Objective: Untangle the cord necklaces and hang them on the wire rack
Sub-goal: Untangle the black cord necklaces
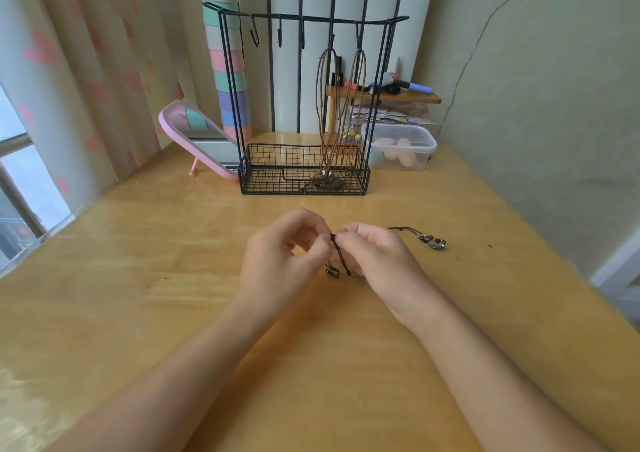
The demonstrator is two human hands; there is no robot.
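Pinching it from both sides, look: the left hand point(287, 247) and the right hand point(377, 257) meet over the near middle of the table point(156, 261), fingertips almost touching.

What have they got between them?

The black cord necklace point(337, 255). Each thumb and forefinger is clamped on the same short stretch of it, and the other fingers are curled in.

Where does the rest of it go?

Two short ends hang from the pinch to the tabletop between the hands. Another length comes out on the far side of the right hand and runs right to its beaded pendant point(434, 242), which lies flat on the wood, well apart from the hands.

And the wire rack?

The wire rack point(384, 80) stands upright at the far middle of the table. Two brown cord necklaces point(356, 105) hang side by side from the two rightmost hooks on its top bar, and their lower ends lie in the basket at its foot.

Anything else about?

A pink mirror point(173, 122) leans just left of the rack. A clear plastic box point(420, 155) sits just right of it, with a small wooden shelf point(415, 98) behind that. A curtain point(69, 70) with pink hearts hangs at the far left.
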